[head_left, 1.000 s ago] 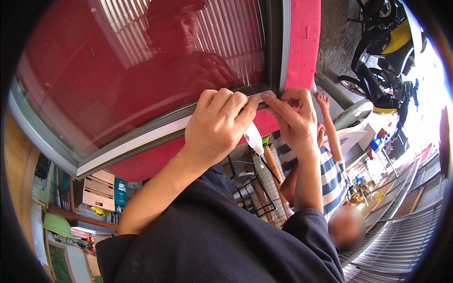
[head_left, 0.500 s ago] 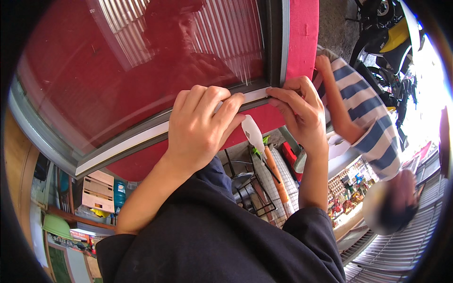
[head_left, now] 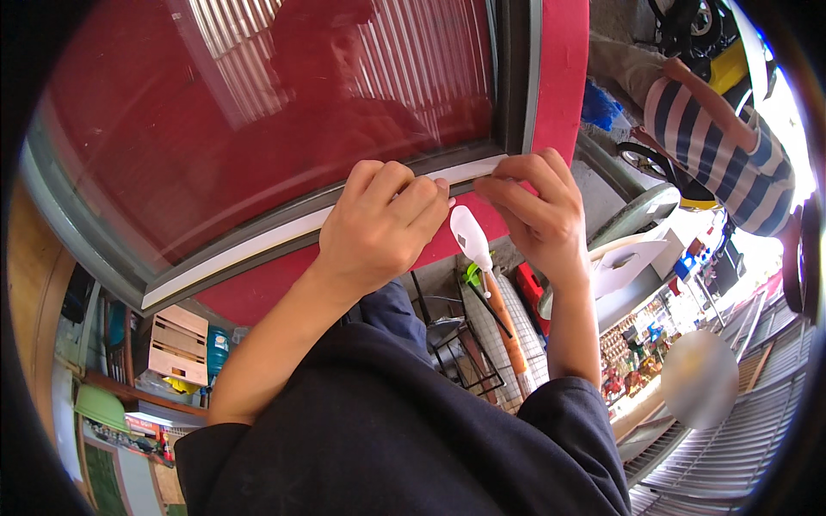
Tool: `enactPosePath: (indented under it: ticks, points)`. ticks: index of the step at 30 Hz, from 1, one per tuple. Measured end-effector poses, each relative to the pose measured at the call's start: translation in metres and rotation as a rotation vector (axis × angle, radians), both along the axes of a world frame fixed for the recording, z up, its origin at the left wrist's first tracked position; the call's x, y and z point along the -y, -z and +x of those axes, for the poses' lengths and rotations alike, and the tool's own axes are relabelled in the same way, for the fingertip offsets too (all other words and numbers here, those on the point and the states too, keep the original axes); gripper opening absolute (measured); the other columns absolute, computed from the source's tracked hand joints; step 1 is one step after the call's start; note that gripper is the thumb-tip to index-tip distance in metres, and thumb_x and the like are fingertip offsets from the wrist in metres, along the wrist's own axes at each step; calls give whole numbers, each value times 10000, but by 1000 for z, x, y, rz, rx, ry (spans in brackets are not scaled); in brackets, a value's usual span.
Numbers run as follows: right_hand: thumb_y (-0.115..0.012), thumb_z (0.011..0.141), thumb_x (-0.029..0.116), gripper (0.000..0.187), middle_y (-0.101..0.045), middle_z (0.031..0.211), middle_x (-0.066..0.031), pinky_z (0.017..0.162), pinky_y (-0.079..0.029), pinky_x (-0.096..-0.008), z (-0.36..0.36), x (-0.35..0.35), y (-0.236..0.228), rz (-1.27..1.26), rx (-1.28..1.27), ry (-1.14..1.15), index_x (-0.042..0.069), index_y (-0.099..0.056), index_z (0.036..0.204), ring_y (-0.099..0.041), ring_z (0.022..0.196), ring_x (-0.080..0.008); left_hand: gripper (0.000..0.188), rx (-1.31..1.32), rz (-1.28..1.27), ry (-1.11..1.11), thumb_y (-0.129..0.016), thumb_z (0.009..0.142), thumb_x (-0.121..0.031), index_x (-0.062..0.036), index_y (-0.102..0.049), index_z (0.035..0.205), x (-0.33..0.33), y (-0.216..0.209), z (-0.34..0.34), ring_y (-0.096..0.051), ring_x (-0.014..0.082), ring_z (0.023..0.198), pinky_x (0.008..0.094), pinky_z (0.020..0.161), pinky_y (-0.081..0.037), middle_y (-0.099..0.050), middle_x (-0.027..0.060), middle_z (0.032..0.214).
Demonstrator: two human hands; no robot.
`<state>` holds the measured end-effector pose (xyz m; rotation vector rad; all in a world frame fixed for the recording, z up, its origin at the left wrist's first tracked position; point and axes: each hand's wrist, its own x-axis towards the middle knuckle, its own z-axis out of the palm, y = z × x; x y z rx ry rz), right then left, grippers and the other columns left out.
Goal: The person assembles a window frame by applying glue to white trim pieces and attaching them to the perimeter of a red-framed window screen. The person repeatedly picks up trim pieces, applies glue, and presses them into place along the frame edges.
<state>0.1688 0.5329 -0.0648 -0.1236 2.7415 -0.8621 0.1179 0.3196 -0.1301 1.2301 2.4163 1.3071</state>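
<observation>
A glass panel (head_left: 284,172) in a dark grey frame (head_left: 514,86) lies before me, a white strip (head_left: 232,258) running along its near edge. My left hand (head_left: 379,224) rests over this edge, fingers curled and fingertips pinched beside the strip. Close to the frame's near right corner is my right hand (head_left: 546,211), its thumb and fingers drawn together. What either pinch holds, if anything, is hidden. Below, between my hands, a white paddle-shaped piece (head_left: 469,236) shows, in line with a long brown-orange shaft (head_left: 509,335).
The panel lies on a red surface (head_left: 561,103). At the right is a person in a striped shirt (head_left: 718,146), with motorbikes behind. A wooden crate (head_left: 179,344) and a green bowl-shaped thing (head_left: 101,406) are at lower left. A black wire rack (head_left: 469,370) stands below.
My right hand has come slightly down off the strip, its fingers drawing together. My left hand has shifted a little right. The person in stripes has moved farther away to the upper right.
</observation>
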Motion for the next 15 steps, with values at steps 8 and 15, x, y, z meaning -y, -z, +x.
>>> enactPosePath:
  ticks: [8, 15]
  points:
    - [-767, 678, 61, 451, -644, 1067, -31, 802, -474, -379, 3, -1, 2, 200, -6, -21, 92, -705, 1123, -580, 944, -253, 264, -30, -88, 13, -828, 723, -152, -51, -700, 931, -1, -3, -2, -574, 196, 782, 356, 690, -452, -583, 18, 865]
    - [-712, 639, 56, 481, -643, 1057, -19, 799, -467, -389, 11, -1, 11, 266, -107, -120, 113, -712, 1116, -578, 946, -234, 291, -9, -60, 8, -826, 739, -166, -47, -705, 975, 4, -1, 0, -577, 194, 778, 350, 680, -448, -573, 15, 865]
